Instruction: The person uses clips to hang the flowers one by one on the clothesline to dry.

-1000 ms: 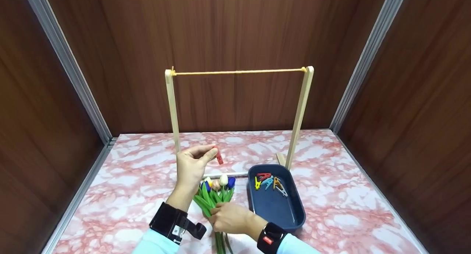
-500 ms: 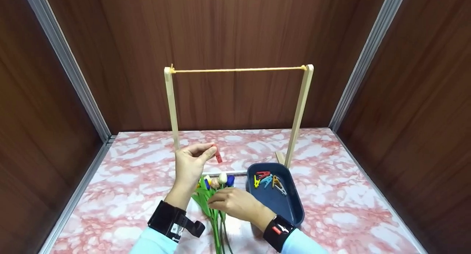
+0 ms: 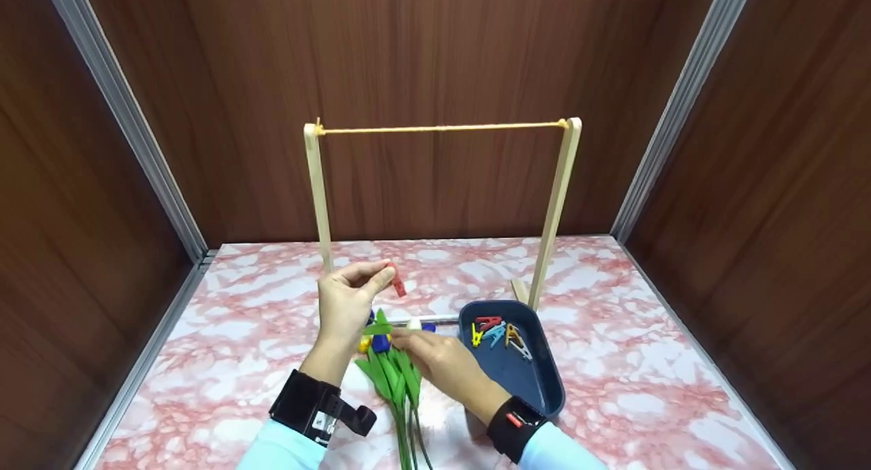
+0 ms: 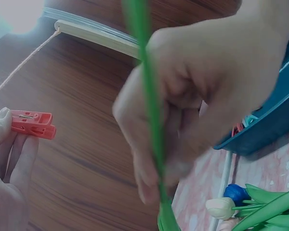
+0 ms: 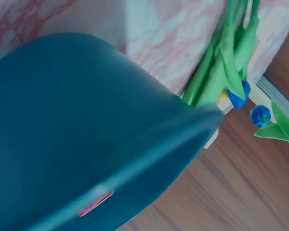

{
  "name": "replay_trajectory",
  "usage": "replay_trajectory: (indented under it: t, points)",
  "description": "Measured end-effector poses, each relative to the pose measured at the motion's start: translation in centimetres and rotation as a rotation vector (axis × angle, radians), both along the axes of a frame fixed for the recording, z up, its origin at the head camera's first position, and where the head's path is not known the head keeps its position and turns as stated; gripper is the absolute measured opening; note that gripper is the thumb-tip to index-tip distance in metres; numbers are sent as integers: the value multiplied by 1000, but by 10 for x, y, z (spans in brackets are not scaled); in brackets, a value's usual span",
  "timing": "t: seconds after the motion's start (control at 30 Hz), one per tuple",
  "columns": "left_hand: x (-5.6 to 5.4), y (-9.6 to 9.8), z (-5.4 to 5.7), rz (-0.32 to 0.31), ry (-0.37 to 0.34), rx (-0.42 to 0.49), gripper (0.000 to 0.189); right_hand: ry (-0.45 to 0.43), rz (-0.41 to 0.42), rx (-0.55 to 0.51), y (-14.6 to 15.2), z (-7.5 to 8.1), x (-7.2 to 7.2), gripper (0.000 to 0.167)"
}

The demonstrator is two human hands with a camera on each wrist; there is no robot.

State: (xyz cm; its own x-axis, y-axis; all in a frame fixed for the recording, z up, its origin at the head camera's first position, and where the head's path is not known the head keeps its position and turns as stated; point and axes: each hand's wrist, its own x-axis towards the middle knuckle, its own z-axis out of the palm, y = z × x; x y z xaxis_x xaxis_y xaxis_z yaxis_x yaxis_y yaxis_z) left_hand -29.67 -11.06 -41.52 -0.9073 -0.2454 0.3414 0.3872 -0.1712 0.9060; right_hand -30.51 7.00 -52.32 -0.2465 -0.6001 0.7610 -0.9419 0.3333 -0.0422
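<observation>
Left hand (image 3: 343, 303) has a red clip (image 4: 33, 124) in a thumb-and-finger pinch, free end poking out past the fingertips. Right hand (image 3: 442, 361), lower and on the other side, has its fingers curled on the stem of one blue tulip (image 5: 260, 116), raised just ahead of the fingers. The other tulips (image 3: 391, 378) lie on the surface (image 3: 646, 354) below and between the hands, and the tray (image 3: 514, 381) with the spare clips (image 3: 495, 335) is just right of the right hand.

Looks to me like the step is getting one flower off the pile. I'd lift it smoothly up and away so its leaves don't snag the rest, with a light grip, since the stem seems bendy. The left hand should stay out of the way and not let the clip twist.

Head cam is the one showing both ends of the cord (image 3: 435, 128) ahead of the hands, but the clip's just a red sliver there. Left wrist cam gets you its metal spring plus the curled right fingers on a blurry stem. Right wrist cam misses those fingers but clearly shows the lone bloom apart from the bunch.
</observation>
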Motion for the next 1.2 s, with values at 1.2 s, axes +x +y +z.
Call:
replay_trajectory:
  t: [1.2]
  points:
    - [-20, -37, 131, 72, 338, -50, 14, -632, 47, -652, -10, 133, -61, 16]
